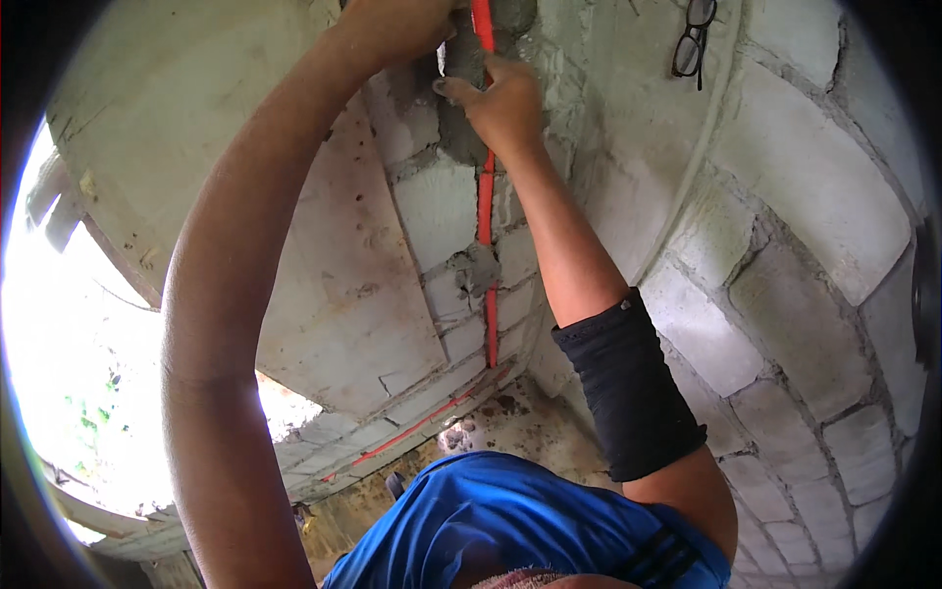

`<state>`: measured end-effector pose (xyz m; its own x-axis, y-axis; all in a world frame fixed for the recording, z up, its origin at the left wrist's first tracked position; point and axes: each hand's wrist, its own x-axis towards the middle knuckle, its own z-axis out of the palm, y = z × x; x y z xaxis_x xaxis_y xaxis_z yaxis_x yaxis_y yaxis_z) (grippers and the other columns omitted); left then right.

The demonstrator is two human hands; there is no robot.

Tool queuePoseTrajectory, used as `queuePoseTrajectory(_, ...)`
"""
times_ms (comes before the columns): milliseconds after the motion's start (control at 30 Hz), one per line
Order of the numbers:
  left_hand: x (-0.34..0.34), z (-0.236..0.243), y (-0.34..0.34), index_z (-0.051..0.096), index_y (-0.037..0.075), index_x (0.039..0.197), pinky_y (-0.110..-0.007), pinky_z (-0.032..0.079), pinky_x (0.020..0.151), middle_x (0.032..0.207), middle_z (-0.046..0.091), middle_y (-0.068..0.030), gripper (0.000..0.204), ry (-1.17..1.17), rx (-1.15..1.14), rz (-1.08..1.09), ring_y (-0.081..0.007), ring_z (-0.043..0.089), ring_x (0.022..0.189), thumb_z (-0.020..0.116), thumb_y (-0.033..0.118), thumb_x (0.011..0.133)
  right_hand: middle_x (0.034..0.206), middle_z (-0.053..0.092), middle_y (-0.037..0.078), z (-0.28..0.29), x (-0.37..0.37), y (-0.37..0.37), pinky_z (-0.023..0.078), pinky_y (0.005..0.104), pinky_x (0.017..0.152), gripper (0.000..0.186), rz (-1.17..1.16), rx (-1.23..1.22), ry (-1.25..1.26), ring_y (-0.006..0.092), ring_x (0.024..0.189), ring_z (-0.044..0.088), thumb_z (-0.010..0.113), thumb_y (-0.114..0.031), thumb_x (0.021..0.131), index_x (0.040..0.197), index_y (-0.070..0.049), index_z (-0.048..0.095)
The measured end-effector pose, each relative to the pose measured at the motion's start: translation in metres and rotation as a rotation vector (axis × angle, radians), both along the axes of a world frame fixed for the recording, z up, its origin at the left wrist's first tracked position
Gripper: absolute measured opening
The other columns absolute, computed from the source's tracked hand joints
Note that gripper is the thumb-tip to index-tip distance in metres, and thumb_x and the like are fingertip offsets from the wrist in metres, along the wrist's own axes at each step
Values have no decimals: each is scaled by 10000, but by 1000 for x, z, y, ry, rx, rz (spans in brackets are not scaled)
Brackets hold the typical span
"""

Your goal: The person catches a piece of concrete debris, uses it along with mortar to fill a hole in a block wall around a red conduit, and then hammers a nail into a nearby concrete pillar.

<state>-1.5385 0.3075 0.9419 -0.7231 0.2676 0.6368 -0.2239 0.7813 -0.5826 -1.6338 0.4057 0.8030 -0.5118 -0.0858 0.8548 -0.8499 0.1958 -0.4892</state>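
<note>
L hand (407,27) is sitting at the top edge, fingers bent & partly cut off; can't tell how far it's closing or if it's holding anything. R hand (510,106) is lying across the red strip (485,208), thumb sticking out to the L, apart from the fingers, so it's looking part-open; fingers are mostly hiding, so can't tell if they're gripping the strip or just pressing.

Strip is running down a groove in the block wall (437,211), from the top edge past R hand to nr the wall's foot. Grey mortar (459,133) is filling the area beside & below R thumb; a separate mortar lump (478,270) is covering a short bit of strip lower down, w/ bare red showing above & below it.

A big pale panel (339,255) is standing L of the strip; eyeglasses (691,44) are resting on the pale surface upper R. Black sleeve (643,393) is covering the R elbow area.

Step in hand, prob.: hands are working the strip &/or mortar at the upper stretch. Next move is prob. calling for steady pressure there, keeping the strip seated in the groove w/o disturbing the mortar.
</note>
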Motion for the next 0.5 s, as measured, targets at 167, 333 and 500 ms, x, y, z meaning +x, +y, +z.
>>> queuePoseTrajectory(167, 14, 5, 14, 733, 124, 1042, -491, 514, 915, 1038, 717, -113, 303, -117, 140, 31, -349, 649, 1056, 677, 266, 780, 1053, 654, 235, 4, 8, 0, 525, 425, 861, 730, -60, 43, 47, 365, 991, 652, 877, -391, 691, 1193, 74, 621)
queuePoseTrajectory(333, 10, -1, 7, 692, 324, 1207, -451, 553, 811, 1003, 728, -70, 372, -32, 87, 57, -294, 658, 1028, 704, 350, 836, 1064, 645, 243, -1, 9, -5, 523, 444, 854, 617, -73, -45, 86, 383, 992, 648, 879, -283, 693, 1126, 61, 607)
queuePoseTrajectory(500, 6, -3, 5, 693, 309, 1194, -444, 559, 790, 975, 729, -71, 369, -21, 27, 6, -290, 667, 1002, 712, 358, 828, 1104, 616, 245, -4, 7, -6, 523, 449, 846, 621, -52, -30, 88, 400, 999, 637, 861, -261, 721, 1177, 70, 599)
